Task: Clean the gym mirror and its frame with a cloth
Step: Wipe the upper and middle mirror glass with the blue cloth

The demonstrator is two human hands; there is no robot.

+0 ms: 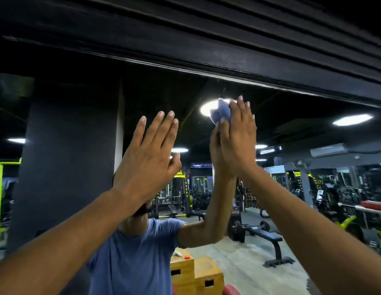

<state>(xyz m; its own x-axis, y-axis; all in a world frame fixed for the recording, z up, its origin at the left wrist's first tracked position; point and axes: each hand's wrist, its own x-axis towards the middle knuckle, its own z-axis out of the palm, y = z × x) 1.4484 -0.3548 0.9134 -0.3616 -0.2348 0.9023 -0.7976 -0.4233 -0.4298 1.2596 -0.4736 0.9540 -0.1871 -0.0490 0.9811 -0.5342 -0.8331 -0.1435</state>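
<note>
High on the mirror (291, 107), just below its frame (206, 58), the right hand (238, 137) presses the cloth (221, 112) flat-fingered to wipe, while the left hand (147, 154) braces, fingers spread, holding nothing.

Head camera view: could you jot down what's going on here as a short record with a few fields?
place: gym, facing a wall mirror
left hand: fingers straight, flat toward the glass, holding nothing
right hand: pressing a blue cloth to the glass
cloth position: high on the mirror, just below the black frame
reflected: benches, racks, ceiling lights
</note>
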